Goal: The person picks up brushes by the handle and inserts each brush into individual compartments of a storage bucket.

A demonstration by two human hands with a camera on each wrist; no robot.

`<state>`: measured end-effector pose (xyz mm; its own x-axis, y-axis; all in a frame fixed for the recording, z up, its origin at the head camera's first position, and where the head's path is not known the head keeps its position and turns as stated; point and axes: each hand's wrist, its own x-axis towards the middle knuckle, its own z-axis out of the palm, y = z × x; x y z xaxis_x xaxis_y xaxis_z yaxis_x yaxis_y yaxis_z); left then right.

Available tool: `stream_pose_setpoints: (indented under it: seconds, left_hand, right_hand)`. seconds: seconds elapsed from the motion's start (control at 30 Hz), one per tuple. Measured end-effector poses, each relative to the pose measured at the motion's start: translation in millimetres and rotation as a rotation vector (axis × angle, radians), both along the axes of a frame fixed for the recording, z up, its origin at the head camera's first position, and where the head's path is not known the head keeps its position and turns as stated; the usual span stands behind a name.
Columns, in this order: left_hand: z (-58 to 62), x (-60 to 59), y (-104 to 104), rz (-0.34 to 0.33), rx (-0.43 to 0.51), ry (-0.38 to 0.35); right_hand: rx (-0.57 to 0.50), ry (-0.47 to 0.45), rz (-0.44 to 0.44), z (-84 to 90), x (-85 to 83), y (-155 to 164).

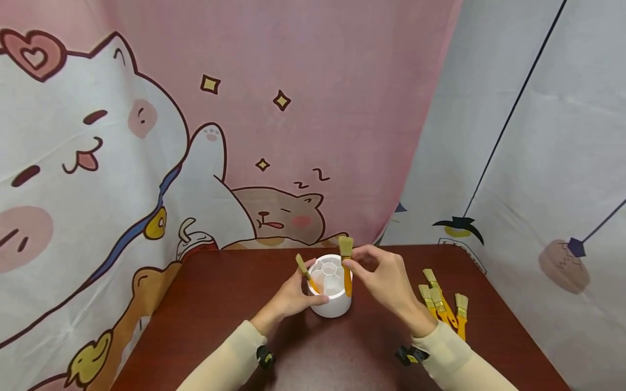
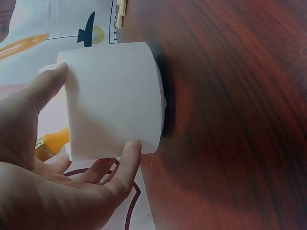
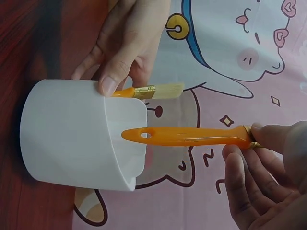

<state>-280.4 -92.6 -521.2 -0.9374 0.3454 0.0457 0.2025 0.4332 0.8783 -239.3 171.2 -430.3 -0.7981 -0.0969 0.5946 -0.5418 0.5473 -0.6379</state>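
A white round cup with inner compartments stands on the dark red table. My left hand grips the cup's left side, thumb and fingers around its wall. One orange-handled brush leans in the cup, bristles up. My right hand pinches a second brush by its ferrule, bristles up. In the right wrist view its handle has the tip at the cup's mouth.
Several more orange-handled brushes lie on the table to the right of the cup. Cartoon-printed cloth hangs behind and on both sides. The table's right edge runs close to the loose brushes.
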Motion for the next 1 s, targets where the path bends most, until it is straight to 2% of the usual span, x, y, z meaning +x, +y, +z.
stream_pose_setpoints:
  seconds: [0.33, 0.63, 1.0]
  left_hand:
    - [1.5, -0.9, -1.1, 0.001, -0.001, -0.016]
    - [-0.2, -0.5, -0.9, -0.014, -0.004, -0.014]
    - [-0.1, -0.4, -1.2, -0.03, 0.019, -0.019]
  right_hand:
    - [0.018, 0.028, 0.051, -4.3, -6.8, -10.8]
    - [0.078, 0.064, 0.128, -27.9, -12.7, -9.6]
    - [0.135, 0.115, 0.183, -44.2, -21.6, -9.2]
